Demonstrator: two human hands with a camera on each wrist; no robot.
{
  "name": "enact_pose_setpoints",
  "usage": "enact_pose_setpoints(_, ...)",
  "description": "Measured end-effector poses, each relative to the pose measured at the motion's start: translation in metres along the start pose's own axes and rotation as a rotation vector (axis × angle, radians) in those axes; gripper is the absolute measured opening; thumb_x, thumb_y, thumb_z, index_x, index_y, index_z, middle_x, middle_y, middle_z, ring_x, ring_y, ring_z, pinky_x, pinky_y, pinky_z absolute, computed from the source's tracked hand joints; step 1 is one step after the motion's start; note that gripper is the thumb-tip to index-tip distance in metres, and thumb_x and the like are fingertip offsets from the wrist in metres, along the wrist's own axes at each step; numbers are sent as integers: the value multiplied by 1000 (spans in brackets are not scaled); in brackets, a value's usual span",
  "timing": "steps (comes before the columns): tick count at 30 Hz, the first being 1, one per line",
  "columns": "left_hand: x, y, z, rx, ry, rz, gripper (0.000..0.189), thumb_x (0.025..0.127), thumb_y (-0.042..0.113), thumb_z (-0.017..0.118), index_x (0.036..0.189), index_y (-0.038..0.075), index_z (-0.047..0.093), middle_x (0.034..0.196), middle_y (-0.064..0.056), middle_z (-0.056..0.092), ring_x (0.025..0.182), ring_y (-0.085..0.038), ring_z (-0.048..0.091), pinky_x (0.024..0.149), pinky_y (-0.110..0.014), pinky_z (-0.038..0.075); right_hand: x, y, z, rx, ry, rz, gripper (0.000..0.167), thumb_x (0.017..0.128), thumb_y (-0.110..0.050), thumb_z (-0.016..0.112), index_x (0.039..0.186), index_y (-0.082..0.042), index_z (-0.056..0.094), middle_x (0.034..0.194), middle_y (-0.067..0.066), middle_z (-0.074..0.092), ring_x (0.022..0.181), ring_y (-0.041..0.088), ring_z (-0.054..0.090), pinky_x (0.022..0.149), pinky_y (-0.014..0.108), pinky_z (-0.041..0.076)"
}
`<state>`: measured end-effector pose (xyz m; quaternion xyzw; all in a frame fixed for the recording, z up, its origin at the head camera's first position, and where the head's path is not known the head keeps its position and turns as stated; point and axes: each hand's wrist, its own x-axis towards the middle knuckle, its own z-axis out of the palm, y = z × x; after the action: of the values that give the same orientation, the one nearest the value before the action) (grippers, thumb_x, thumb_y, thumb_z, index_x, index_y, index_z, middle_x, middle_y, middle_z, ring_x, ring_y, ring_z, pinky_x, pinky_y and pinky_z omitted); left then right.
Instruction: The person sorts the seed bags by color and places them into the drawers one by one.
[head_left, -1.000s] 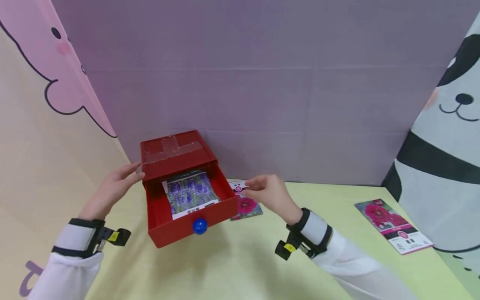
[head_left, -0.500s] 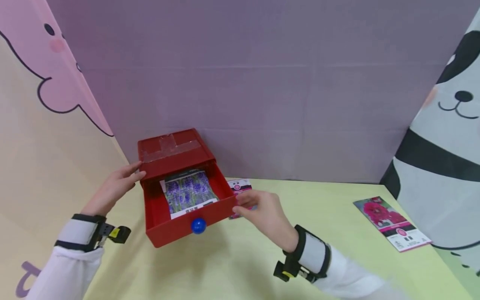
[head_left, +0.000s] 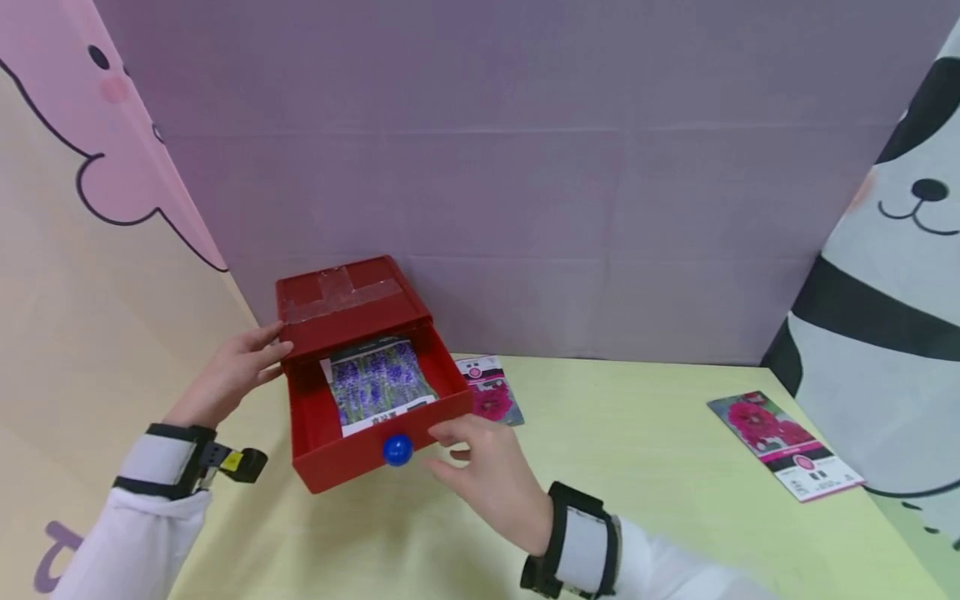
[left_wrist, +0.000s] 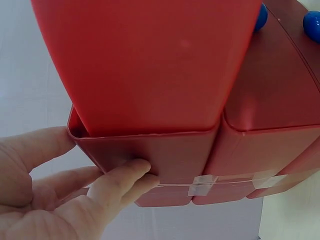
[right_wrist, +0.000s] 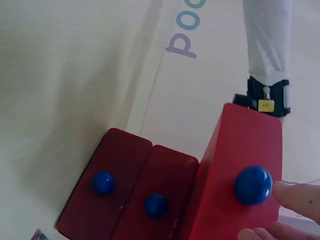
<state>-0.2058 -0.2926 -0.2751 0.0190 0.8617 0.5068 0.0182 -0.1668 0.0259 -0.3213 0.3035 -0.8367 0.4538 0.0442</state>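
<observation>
At lower centre, the right hand (head_left: 487,479) is empty, thumb and forefinger parted just beside the round, glossy blue knob (head_left: 397,450) on a pulled-out red drawer (head_left: 337,467). Inside lies a rectangular purple-flower packet (head_left: 380,382). At left, the left hand (head_left: 231,373) rests unclenched against the red box-shaped cabinet (head_left: 367,321). Rectangular pink-flower packets lie on the pale yellow-green table (head_left: 637,467): one at right (head_left: 783,446), another mid-frame (head_left: 495,396), partly hidden.

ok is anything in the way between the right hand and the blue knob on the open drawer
Nothing visible: the right hand is just to the right of the blue knob, though whether they touch is hard to tell. The purple flower packet lies inside the open drawer, behind its front, so it isn't between them.
</observation>
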Motion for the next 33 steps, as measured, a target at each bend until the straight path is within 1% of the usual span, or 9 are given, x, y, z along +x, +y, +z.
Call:
enact_pose_setpoints(3, -1, 1, 0, -3, -2, -3, 65, 97, 34, 38, 145, 2, 7, 144, -27, 22, 127, -43, 30, 99, -53, 31, -1, -3, 9, -28, -4, -45, 27, 80, -14, 70, 106, -7, 66, 101, 3, 65, 89, 10, 61, 71, 16, 51)
enact_pose_setpoints(6, -1, 1, -1, -4, -2, -5, 64, 98, 33, 37, 145, 1, 7, 144, -27, 22, 127, -43, 30, 99, -51, 31, -2, -6, 16, -63, 12, -104, 28, 80, -16, 70, 106, -7, 65, 101, 2, 65, 89, 9, 61, 72, 13, 49)
enact_pose_setpoints(11, -2, 0, -2, -7, -1, 0, 64, 98, 32, 37, 144, 1, 6, 144, -28, 22, 127, -43, 30, 98, -50, 31, 0, -6, 28, -177, 80, -250, 26, 79, -18, 71, 101, -6, 67, 98, 2, 64, 87, 8, 60, 77, 11, 47)
enact_pose_setpoints(14, -1, 0, -1, -11, 0, 1, 65, 98, 33, 38, 145, 1, 7, 144, -28, 22, 127, -44, 29, 99, -53, 30, 2, -5, 33, -245, 117, -308, 26, 78, -18, 72, 100, -6, 67, 97, 1, 63, 89, 8, 59, 81, 12, 46)
enact_pose_setpoints(18, 0, -1, 0, -12, 4, 1, 65, 97, 33, 39, 145, 3, 7, 144, -27, 23, 127, -44, 29, 99, -55, 30, 3, -7, 37, -309, 142, -339, 26, 76, -18, 74, 99, -7, 68, 99, 1, 60, 91, 9, 56, 83, 13, 46)
enact_pose_setpoints(22, 0, -1, 1, -3, 10, -6, 66, 97, 35, 39, 145, 4, 6, 145, -26, 21, 128, -43, 29, 100, -54, 30, 4, -8, 39, -344, 156, -357, 28, 75, -18, 75, 99, -8, 68, 100, 0, 59, 92, 9, 55, 83, 13, 46)
enact_pose_setpoints(33, 0, -3, 2, -7, 17, 4, 64, 97, 33, 40, 145, 5, 9, 145, -25, 24, 127, -42, 31, 100, -54, 30, 5, -5, 43, -326, 203, -392, 25, 75, -17, 75, 97, -7, 69, 98, 1, 62, 91, 9, 56, 83, 12, 45)
